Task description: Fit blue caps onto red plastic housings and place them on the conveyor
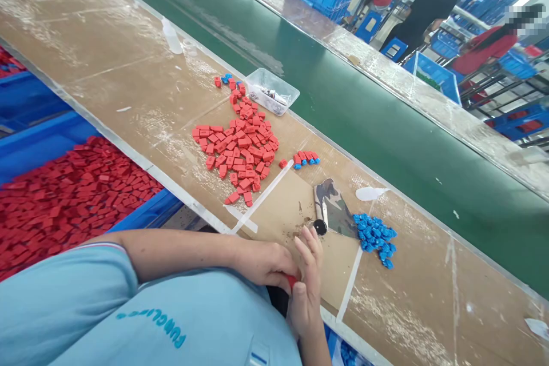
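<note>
a: where was the red piece?
b: between the two hands, low at the near edge of the tabletop. the left hand was curled, pinching it at the fingertips, with only a bit of red showing.
a: and the right hand?
b: its fingers were raised and spread, with the thumb close by the piece. whether that thumb pressed on it, i couldn't tell.
a: what did a good hold call for there?
b: a firm pinch on the left, i'd say, with the fingertips clear of whichever face was being worked. the right thumb was best brought square to the piece, because a slanting push could have flicked it away.
a: any risk in the spot?
b: some. so near the edge, a slip could have dropped it in the lap. a little further in over the tabletop seemed safer, though the black disc sat just beyond the right fingertips.
a: were the other parts handy?
b: fairly. the red pile lay to the left, the blue pile to the right, and a short row of red-and-blue parts beyond.
</note>
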{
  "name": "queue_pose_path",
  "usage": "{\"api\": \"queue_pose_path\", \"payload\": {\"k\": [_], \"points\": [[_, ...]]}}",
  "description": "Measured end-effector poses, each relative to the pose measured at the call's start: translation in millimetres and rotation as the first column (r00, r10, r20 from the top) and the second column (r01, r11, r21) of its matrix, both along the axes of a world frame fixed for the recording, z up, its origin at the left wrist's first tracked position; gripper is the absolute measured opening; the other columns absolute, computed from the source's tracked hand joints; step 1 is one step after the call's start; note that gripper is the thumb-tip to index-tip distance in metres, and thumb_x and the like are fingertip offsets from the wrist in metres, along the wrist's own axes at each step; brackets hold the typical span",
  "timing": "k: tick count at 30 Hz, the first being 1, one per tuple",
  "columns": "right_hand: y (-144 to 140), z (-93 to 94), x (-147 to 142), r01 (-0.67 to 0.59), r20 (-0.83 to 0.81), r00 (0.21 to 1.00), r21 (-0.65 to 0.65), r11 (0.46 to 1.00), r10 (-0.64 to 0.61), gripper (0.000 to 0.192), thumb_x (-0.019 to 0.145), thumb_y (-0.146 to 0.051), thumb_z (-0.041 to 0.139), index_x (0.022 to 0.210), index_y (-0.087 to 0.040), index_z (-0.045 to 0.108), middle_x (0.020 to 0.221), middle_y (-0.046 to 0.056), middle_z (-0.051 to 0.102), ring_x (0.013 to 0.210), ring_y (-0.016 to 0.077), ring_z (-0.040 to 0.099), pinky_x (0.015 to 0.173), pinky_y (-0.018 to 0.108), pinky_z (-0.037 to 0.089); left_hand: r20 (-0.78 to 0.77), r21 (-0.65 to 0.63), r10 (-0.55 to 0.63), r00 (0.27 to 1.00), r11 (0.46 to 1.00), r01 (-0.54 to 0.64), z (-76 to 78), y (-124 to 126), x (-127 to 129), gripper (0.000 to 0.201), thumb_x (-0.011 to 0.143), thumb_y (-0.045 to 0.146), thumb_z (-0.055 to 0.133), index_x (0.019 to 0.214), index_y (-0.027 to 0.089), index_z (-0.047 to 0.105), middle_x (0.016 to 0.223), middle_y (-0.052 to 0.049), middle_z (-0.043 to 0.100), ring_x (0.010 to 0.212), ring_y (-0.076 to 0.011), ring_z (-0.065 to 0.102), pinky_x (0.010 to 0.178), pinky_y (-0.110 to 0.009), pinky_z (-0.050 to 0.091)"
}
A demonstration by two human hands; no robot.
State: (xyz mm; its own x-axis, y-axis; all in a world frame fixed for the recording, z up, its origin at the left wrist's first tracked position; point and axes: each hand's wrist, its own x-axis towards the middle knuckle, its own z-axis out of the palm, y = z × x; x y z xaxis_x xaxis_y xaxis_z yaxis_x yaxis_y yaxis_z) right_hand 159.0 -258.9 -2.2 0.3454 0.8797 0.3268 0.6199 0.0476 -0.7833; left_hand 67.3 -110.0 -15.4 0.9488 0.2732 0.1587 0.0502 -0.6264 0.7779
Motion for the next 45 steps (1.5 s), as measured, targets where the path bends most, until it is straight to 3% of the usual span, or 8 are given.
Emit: {"api": "queue_pose_path", "payload": {"k": [3, 9, 15, 21, 30, 34, 40, 45], "points": [[-7, 1.4, 18, 0.185, -0.104, 0.98, 0.156, 0.97, -0.17, 0.053, 0.096, -0.056, 0.025, 0.132, -0.025, 0.048, 0.144, 0.013, 0.042, 0.136, 0.0328, 0.036, 0.106, 0.061, 0.03, -0.045, 0.079, 0.063, 0.997, 0.995, -0.059, 10.9, 35, 16, 0.02, 0.087, 0.036, 0.058, 0.09, 0.017, 0.065, 0.083, -0.006, 0.062, 0.083, -0.02, 0.059, 0.089, -0.037, 0.043], [-25, -10.8, 77, 0.698, 0.049, 0.71, 0.081, 0.712, -0.702, 0.036, 0.086, -0.041, 0.057, 0.113, -0.019, 0.061, 0.116, 0.013, 0.06, 0.108, 0.0256, 0.057, 0.093, 0.046, 0.045, -0.207, 0.277, 0.11, 0.972, 0.96, -0.05, 22.3, 81, 66, 0.014, 0.086, 0.02, 0.055, 0.08, 0.013, 0.064, 0.086, -0.008, 0.059, 0.08, -0.02, 0.058, 0.078, -0.034, 0.044], [-42, -22.2, 118, 0.815, 0.161, 0.579, -0.123, 0.566, -0.799, 0.047, 0.081, -0.05, 0.054, 0.111, -0.013, 0.06, 0.105, 0.015, 0.06, 0.093, 0.0232, 0.06, 0.078, 0.037, 0.05, -0.181, 0.497, 0.214, 0.96, 0.862, -0.098, 23.3, 91, 78, 0.029, 0.081, -0.001, 0.041, 0.096, 0.011, 0.062, 0.098, -0.012, 0.059, 0.086, -0.0224, 0.056, 0.072, -0.032, 0.043], [-40, -31.2, 128, 0.815, 0.215, 0.58, -0.162, 0.557, -0.786, 0.044, 0.074, -0.048, 0.059, 0.105, -0.016, 0.061, 0.098, 0.011, 0.062, 0.085, 0.0231, 0.06, 0.078, 0.038, 0.048, -0.157, 0.711, 0.44, 0.884, 0.671, -0.208, 19.5, 120, 55, 0.012, 0.082, 0.016, 0.056, 0.088, 0.011, 0.064, 0.088, -0.014, 0.06, 0.089, -0.0277, 0.053, 0.082, -0.039, 0.04], [-38, -34.6, 134, 0.818, 0.24, 0.575, -0.197, 0.54, -0.782, 0.036, 0.072, -0.05, 0.056, 0.09, -0.019, 0.064, 0.077, 0.007, 0.065, 0.072, 0.0235, 0.06, 0.07, 0.036, 0.045, -0.216, 0.676, 0.43, 0.877, 0.713, -0.183, 30.4, 127, 56, 0.018, 0.081, 0.001, 0.047, 0.076, 0.009, 0.063, 0.083, -0.015, 0.061, 0.086, -0.0258, 0.055, 0.077, -0.036, 0.042], [-47, -38.5, 131, 0.795, 0.011, 0.586, -0.201, 0.573, -0.81, 0.046, 0.07, -0.057, 0.06, 0.094, -0.018, 0.063, 0.082, 0.006, 0.067, 0.073, 0.0212, 0.063, 0.072, 0.036, 0.049, -0.154, 0.629, 0.363, 0.919, 0.753, -0.192, 35.3, 127, 44, 0.018, 0.081, 0.001, 0.047, 0.078, 0.01, 0.062, 0.083, -0.014, 0.059, 0.085, -0.0255, 0.055, 0.081, -0.038, 0.043], [-52, -40.1, 110, 0.784, -0.295, 0.55, -0.142, 0.605, -0.782, 0.047, 0.066, -0.055, 0.072, 0.094, -0.018, 0.063, 0.085, 0.005, 0.067, 0.074, 0.0191, 0.065, 0.071, 0.033, 0.053, 0.045, 0.175, 0.217, 0.975, 0.959, -0.221, 22.2, 85, 8, 0.026, 0.086, 0.006, 0.045, 0.107, 0.015, 0.058, 0.102, -0.008, 0.053, 0.095, -0.017, 0.055, 0.088, -0.029, 0.046], [-47, -30.3, 91, 0.782, -0.315, 0.55, -0.132, 0.609, -0.774, 0.047, 0.069, -0.054, 0.072, 0.096, -0.017, 0.066, 0.083, 0.007, 0.07, 0.077, 0.0197, 0.067, 0.072, 0.033, 0.055, -0.045, 0.062, 0.15, 0.988, 0.987, -0.147, 0.9, 50, -2, 0.018, 0.085, 0.01, 0.05, 0.098, 0.015, 0.062, 0.098, -0.006, 0.049, 0.089, -0.0164, 0.053, 0.085, -0.029, 0.047]]}}
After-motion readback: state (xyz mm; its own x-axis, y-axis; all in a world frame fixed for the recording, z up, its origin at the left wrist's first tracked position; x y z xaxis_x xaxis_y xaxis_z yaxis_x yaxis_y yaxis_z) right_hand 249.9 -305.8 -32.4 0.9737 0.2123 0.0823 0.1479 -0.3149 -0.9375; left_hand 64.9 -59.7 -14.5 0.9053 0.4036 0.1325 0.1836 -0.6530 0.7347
